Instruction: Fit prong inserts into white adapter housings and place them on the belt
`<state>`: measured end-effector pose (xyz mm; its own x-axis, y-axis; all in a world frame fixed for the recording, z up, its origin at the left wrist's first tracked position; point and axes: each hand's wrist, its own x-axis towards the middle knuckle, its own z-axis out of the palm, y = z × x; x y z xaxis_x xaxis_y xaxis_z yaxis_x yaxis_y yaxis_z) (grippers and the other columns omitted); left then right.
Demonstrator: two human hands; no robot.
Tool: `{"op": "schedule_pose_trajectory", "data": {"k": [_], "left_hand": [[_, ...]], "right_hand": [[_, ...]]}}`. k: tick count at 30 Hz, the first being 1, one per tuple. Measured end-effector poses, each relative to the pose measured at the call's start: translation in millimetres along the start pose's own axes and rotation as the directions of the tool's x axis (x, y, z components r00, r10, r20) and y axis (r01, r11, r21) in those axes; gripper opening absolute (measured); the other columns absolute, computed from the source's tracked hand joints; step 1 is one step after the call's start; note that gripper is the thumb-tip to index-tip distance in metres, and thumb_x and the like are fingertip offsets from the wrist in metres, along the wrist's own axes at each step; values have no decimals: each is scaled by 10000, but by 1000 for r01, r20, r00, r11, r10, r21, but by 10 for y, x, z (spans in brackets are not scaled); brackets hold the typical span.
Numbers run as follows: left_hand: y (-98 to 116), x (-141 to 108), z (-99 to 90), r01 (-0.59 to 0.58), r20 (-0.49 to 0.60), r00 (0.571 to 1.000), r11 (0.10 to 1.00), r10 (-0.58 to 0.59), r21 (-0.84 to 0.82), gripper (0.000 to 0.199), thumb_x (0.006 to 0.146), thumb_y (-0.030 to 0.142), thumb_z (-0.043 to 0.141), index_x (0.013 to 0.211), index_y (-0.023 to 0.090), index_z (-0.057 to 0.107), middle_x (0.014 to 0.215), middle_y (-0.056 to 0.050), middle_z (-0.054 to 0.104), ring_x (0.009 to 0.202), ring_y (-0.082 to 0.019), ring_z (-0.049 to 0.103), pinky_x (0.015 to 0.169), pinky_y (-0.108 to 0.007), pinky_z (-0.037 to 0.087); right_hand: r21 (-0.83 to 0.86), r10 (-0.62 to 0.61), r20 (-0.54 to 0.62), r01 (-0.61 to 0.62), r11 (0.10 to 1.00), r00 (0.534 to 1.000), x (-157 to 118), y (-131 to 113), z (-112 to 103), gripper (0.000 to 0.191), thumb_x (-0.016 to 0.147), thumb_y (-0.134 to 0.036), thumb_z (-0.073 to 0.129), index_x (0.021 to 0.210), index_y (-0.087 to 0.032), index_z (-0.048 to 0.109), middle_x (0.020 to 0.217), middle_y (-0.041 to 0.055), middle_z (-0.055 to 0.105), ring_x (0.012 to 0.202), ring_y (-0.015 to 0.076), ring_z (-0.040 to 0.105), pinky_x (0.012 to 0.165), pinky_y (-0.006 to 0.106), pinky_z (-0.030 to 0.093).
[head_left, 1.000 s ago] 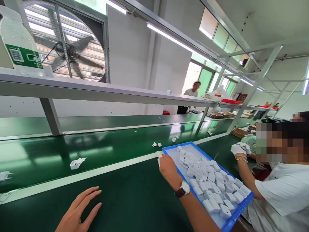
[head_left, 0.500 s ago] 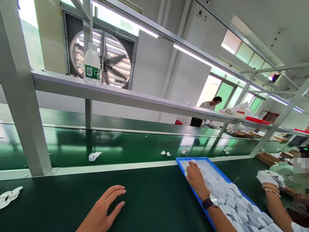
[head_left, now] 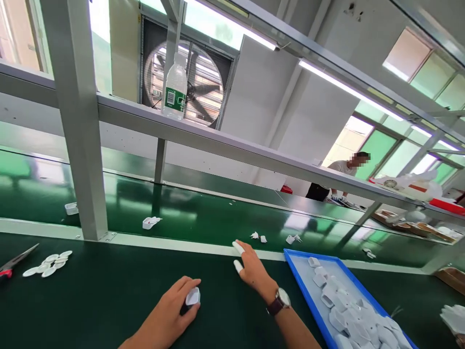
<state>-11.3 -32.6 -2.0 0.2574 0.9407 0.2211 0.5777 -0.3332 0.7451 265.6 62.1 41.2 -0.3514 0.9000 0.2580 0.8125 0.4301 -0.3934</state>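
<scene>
My left hand [head_left: 173, 306] holds a small white plastic housing [head_left: 193, 296] between thumb and fingers, just above the dark green worktop. My right hand [head_left: 253, 268], with white covers on two fingertips and a watch at the wrist, reaches toward the pale rail at the belt's edge. Its fingers are apart and nothing shows in them. Right of it lies a blue-rimmed tray [head_left: 301, 291] with many white plastic housings [head_left: 348, 310] heaped in its middle and near part. Past the fingertips, a few small white pieces [head_left: 258, 237] sit on the green belt.
Scissors [head_left: 14, 264] and flat white oval pieces [head_left: 49, 264] lie at left. A grey post [head_left: 78, 145] rises from the rail, and a shelf with a bottle [head_left: 176, 89] crosses above. A co-worker's gloved hand [head_left: 453, 317] shows at right; another person [head_left: 339, 169] stands farther back.
My right hand has left the tray and moved left to the rail. My left hand, formerly open, now holds a white housing. The view has turned left, bringing scissors into sight.
</scene>
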Motion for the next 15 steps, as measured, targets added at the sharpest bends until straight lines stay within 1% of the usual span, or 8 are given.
{"op": "schedule_pose_trajectory", "data": {"k": [2,4,6,7,9,11,13,15], "left_hand": [[-59,-15,74,1,22,1000,999,-2,32,465,900,330,592,1363,309,626,1232,-68,697,964,-237,731,854,-334,615],[-61,-10,128,-16,40,999,997,13,81,539,855,311,665,1391,307,613,1263,-71,706,1061,-274,728,892,-360,626],[-43,5,133,-72,27,997,985,69,154,578,829,368,733,1391,289,621,1306,-86,702,1139,-324,708,922,-415,632],[-36,11,115,-108,-3,994,975,110,193,571,839,411,738,1384,282,627,1318,-92,700,1163,-342,699,932,-443,631],[-24,16,52,-171,-104,974,951,203,256,499,900,461,682,1362,276,640,1302,-96,710,1171,-340,698,938,-463,633],[-8,16,-21,-205,-227,936,939,271,277,426,964,436,608,1359,279,628,1281,-91,712,1164,-301,704,944,-426,637],[22,16,-77,-218,-314,903,942,294,255,425,986,382,583,1400,285,577,1303,-87,689,1180,-267,696,963,-383,631],[68,20,-106,-214,-352,895,956,274,201,496,985,324,585,1471,298,487,1387,-90,629,1227,-258,670,1003,-380,612]], "right_hand": [[-40,151,-63,-153,987,987,282,332,-48,591,816,-58,548,1399,-143,598,1533,161,505,1477,334,383,1234,529,288],[-40,266,-114,-272,961,957,506,572,-76,476,794,-53,564,1252,-116,677,1495,207,525,1465,368,382,1203,574,285],[-5,335,-144,-339,941,931,661,694,-84,332,782,-84,607,1093,-116,717,1374,216,613,1410,374,442,1171,579,305],[26,353,-154,-354,935,923,716,712,-81,279,777,-105,619,1036,-118,721,1293,213,657,1373,371,478,1158,570,319],[110,373,-171,-358,927,912,794,673,-64,252,774,-153,611,998,-125,721,1153,207,705,1290,359,541,1127,534,358],[223,376,-180,-335,915,909,826,546,-23,338,790,-222,584,1091,-133,709,1110,187,716,1201,330,599,1075,483,427],[356,363,-165,-288,889,917,789,335,44,472,827,-315,559,1256,-140,648,1127,145,716,1112,287,651,992,436,509],[475,330,-130,-233,849,935,662,46,124,565,859,-412,556,1358,-148,582,1135,112,714,1020,250,693,904,396,565]]}}
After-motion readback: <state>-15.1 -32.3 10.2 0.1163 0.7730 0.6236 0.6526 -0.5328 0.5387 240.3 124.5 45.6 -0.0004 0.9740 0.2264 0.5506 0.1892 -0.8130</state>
